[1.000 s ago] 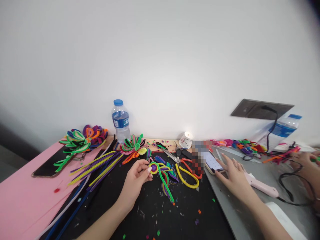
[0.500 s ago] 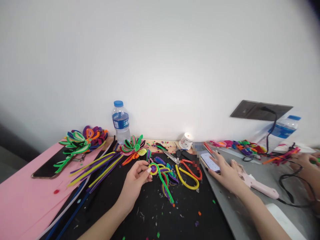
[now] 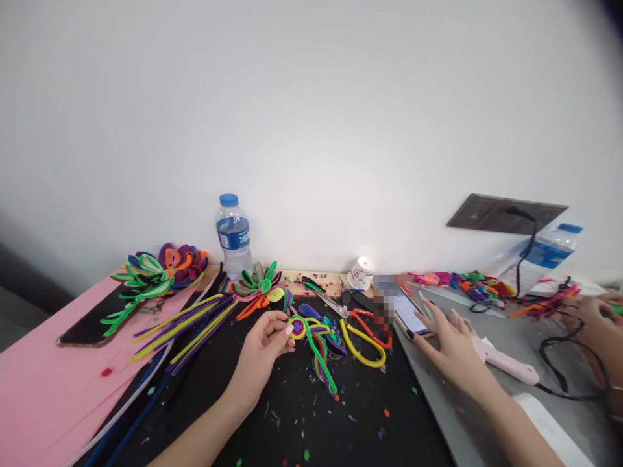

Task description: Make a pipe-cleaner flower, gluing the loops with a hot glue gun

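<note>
At lower centre I watch the left hand pinch the yellow-and-purple coil, while the right hand, fingers apart, sits at the phone, lower right; a distracted tug could snag the adjoining green strip on the nearby scissors.

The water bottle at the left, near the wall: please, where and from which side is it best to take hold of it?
Probably around the label, from the front left: the bottle stands upright, its rounded body exposed there, while the wall is behind and the fuzzy flower sits by its base on the right.
</note>
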`<state>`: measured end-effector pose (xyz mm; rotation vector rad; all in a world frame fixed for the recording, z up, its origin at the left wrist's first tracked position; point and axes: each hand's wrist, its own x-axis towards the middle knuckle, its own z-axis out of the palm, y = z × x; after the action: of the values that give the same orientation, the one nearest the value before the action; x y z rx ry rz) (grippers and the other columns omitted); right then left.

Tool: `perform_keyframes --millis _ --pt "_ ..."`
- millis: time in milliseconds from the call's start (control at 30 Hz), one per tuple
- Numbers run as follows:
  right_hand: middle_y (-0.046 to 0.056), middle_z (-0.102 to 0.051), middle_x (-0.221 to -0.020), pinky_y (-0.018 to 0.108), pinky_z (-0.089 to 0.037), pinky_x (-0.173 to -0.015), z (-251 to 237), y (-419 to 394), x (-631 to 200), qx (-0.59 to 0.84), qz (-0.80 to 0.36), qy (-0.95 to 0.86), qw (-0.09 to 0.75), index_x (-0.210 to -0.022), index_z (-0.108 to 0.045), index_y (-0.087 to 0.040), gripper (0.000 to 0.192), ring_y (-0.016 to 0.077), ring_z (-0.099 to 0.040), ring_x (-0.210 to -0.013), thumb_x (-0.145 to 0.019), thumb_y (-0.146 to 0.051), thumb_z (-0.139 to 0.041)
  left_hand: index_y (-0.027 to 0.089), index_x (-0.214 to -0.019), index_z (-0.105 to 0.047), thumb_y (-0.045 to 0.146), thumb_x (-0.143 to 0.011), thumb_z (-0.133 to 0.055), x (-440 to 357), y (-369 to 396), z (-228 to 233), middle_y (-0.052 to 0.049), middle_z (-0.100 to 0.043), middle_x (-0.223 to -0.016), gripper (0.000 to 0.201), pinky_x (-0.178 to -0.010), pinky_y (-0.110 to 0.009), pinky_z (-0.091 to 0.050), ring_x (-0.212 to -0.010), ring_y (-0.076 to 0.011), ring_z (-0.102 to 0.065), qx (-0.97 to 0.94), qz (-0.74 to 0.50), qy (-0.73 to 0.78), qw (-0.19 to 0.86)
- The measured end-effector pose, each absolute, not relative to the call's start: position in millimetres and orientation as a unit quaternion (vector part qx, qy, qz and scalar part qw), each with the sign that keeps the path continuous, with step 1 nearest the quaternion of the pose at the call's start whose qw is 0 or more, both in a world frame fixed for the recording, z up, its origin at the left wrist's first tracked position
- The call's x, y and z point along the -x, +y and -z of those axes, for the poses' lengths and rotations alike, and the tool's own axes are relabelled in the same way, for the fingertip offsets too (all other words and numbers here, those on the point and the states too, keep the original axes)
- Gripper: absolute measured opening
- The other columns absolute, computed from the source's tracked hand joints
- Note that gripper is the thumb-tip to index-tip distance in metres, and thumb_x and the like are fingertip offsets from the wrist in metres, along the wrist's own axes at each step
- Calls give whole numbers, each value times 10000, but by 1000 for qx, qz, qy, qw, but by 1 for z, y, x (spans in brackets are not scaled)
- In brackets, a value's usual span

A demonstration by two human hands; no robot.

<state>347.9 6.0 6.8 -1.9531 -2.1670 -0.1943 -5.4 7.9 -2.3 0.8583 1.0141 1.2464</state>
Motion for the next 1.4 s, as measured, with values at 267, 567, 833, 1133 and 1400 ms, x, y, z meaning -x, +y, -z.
perform_keyframes --millis 267,567,833,1133,1400 --pt "113 -598 -1210 647 -120 -1008 -14 0 -332 636 41 -763 108 -1385 -123 -202 628 337 -363 -1265 -850 -350 -416 203 -887 -550 281 -714 -650 5 8 2 30 -579 -707 214 -619 -233 -485 -619 -109 -560 -371 -543 443 610" --pt "86 -541 -1274 463 -353 -1018 -25 -4 -275 574 -62 -785 225 -1285 -357 -248 410 247 -432 -1234 -876 -257 -384 200 -882 -555 284 -710 -653 5 8 1 26 -585 -709 215 -622 -249 -487 -621 -121 -568 -370 -544 441 611" --pt "90 -582 -1177 404 -419 -956 -32 -5 -211 510 -187 -791 283 -1155 -506 -215 301 222 -512 -1133 -871 -189 -409 194 -896 -542 270 -721 -646 5 7 2 22 -577 -705 217 -630 -252 -489 -632 -123 -565 -373 -547 432 612" --pt "-6 -635 -719 235 -472 -565 -29 -2 -163 486 -324 -737 341 -998 -569 -200 206 135 -578 -596 -808 -162 -498 189 -879 -542 274 -698 -666 6 9 4 5 -636 -737 234 -664 -271 -507 -652 -135 -611 -362 -558 428 611" --pt "-5 -636 -662 241 -458 -572 -11 -7 -162 496 -304 -729 360 -967 -560 -188 202 137 -585 -554 -864 -149 -391 187 -848 -505 260 -705 -673 4 8 3 21 -629 -723 232 -670 -259 -512 -666 -130 -624 -354 -546 432 624"
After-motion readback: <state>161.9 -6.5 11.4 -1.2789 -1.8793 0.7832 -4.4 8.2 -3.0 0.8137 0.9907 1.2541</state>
